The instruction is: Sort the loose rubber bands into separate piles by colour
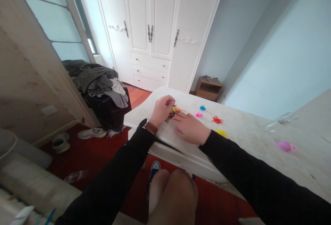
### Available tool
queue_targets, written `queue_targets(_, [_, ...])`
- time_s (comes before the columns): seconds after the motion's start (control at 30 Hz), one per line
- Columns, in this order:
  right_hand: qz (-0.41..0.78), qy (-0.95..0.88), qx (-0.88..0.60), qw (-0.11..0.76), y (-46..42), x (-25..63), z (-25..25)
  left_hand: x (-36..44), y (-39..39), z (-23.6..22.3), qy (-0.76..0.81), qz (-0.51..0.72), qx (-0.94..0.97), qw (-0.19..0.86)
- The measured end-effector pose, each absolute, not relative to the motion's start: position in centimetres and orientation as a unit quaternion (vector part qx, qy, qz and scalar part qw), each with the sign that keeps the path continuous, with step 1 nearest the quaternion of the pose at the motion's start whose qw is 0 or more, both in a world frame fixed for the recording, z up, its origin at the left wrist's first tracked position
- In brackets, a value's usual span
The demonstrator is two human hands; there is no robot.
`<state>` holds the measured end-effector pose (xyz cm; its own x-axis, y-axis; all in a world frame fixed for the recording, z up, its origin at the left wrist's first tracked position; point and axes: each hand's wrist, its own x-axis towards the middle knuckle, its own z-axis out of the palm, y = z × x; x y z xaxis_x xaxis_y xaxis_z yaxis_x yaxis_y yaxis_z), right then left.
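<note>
Beside the right hand (pixel 192 127), yellow (pixel 221 133), red (pixel 217 119), pink (pixel 198 114) and blue (pixel 202 108) heaps run near to far. The multicoloured pile (pixel 173 112) lies between both hands, long axis near left to far right; the right fingers stretch loosely open onto it, the left hand's (pixel 161 110) curl in, grip unclear. The pale worktop (pixel 243 128) faces a wardrobe (pixel 160 14).

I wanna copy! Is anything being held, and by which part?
Can't tell: the left hand curls at the colourful pile, its grip unclear; the right hand touches the pile.
</note>
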<state>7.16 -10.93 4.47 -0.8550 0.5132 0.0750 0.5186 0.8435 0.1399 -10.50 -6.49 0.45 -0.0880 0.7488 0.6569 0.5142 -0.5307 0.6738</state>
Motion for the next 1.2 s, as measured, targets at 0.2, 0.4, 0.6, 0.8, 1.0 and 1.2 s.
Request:
queue_targets(0.2, [-0.033, -0.921, -0.376, 0.095, -9.2, 7.2, 7.1, -10.1, -6.5, 0.5, 0.422, 0.604, 0.659, 0.148])
queue_targets(0.4, [0.083, -0.878, -0.432, 0.188, -6.1, 7.3, 7.9, -10.1, -6.8, 0.6, 0.385, 0.598, 0.681, 0.173])
queue_targets(0.6, [0.140, -0.872, -0.420, 0.209, -5.0, 7.6, 7.5, -10.0, -7.1, 0.6, 0.374, 0.585, 0.692, 0.197])
queue_targets(0.8, [0.180, -0.864, -0.417, 0.219, -5.2, 8.0, 7.0, -10.0, -6.8, 0.3, 0.367, 0.590, 0.683, 0.226])
queue_targets(1.0, [0.159, -0.864, -0.431, 0.207, -5.7, 7.6, 6.9, -10.0, -6.9, 0.3, 0.352, 0.597, 0.674, 0.254])
queue_targets(1.2, [0.026, -0.891, -0.421, 0.169, -6.4, 7.5, 6.8, -9.9, -7.0, 0.2, 0.344, 0.584, 0.678, 0.285])
